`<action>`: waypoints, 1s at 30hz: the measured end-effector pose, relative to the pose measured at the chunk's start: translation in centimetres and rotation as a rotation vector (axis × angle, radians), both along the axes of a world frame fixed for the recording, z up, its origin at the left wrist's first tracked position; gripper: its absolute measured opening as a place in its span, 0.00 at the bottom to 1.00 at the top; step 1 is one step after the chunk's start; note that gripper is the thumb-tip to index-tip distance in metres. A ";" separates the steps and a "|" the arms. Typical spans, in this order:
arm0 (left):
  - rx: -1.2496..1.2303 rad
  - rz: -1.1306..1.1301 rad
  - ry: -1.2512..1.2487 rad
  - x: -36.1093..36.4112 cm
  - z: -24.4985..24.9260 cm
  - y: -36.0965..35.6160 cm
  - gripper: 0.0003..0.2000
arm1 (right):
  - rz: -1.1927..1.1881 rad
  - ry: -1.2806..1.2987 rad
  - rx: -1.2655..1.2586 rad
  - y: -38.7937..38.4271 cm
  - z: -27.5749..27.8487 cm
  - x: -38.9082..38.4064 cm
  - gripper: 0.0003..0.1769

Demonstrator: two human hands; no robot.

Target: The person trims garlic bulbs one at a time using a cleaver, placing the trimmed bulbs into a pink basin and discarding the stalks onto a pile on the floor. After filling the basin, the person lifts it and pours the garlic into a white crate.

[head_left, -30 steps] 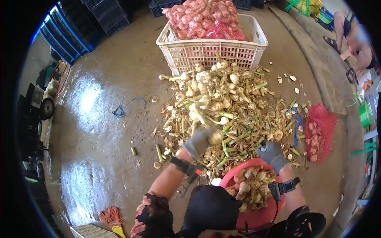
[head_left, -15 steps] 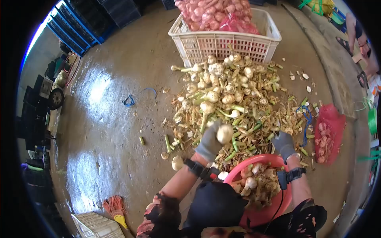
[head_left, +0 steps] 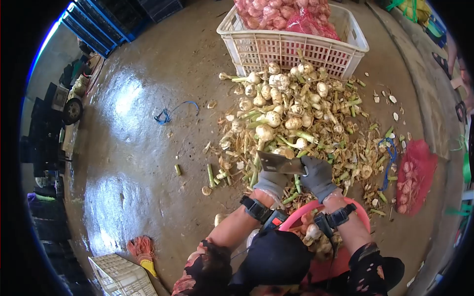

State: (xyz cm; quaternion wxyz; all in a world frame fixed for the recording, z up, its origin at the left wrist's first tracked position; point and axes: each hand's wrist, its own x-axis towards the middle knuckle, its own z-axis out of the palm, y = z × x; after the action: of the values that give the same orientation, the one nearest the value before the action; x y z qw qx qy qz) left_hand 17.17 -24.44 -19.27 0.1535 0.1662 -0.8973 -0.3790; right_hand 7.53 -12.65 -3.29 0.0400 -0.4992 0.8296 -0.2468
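Note:
My right hand (head_left: 318, 178), in a grey glove, is closed round a broad-bladed knife (head_left: 277, 162), its flat blade pointing left. Just behind and below the blade is my gloved left hand (head_left: 273, 183), fingers curled round a garlic bulb that the blade mostly hides. Beyond both hands spreads a heap of garlic bulbs (head_left: 265, 132) with stalks, cut stems and dry skins. Under my right wrist stands a pink basin (head_left: 363, 212) holding garlic bulbs (head_left: 312, 233), partly covered by my arms.
Behind the heap stands a white plastic crate (head_left: 301, 52) with a red mesh sack (head_left: 281, 15) of garlic. Another red mesh bag (head_left: 415, 172) lies at right near blue twine (head_left: 389, 163). A broom (head_left: 143, 251) and a white crate (head_left: 121, 276) are at lower left. Someone's sandalled feet show at right.
My right hand has moved left and up from beside the basin, bringing the knife blade over my left hand. My left hand has turned, and its bulb is now mostly hidden.

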 end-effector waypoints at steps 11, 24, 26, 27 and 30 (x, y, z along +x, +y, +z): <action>0.451 -0.731 -0.566 -2.6 23.8 0.0 0.20 | -0.562 -0.197 0.579 7.9 0.4 -9.0 0.16; 0.024 0.210 -0.316 -1.9 14.7 -8.1 0.15 | -0.541 -0.581 0.380 7.7 0.7 -4.6 0.22; 0.238 0.212 0.072 0.0 14.2 -5.2 0.12 | -0.571 -0.721 0.370 6.7 0.3 -3.6 0.22; 0.321 0.163 0.080 0.7 13.6 -3.7 0.11 | -0.559 -0.791 0.334 6.2 -0.6 -3.1 0.22; 0.594 0.013 -0.151 1.5 13.5 -0.2 0.13 | -0.405 -0.761 0.358 3.4 0.6 -1.3 0.19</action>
State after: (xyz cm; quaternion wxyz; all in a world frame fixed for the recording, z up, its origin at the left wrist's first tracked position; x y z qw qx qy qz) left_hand 18.71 -24.65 -5.79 0.0333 0.2373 -0.7552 -0.6102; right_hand 6.27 -9.22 -2.66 0.3781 -0.1865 0.8663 -0.2681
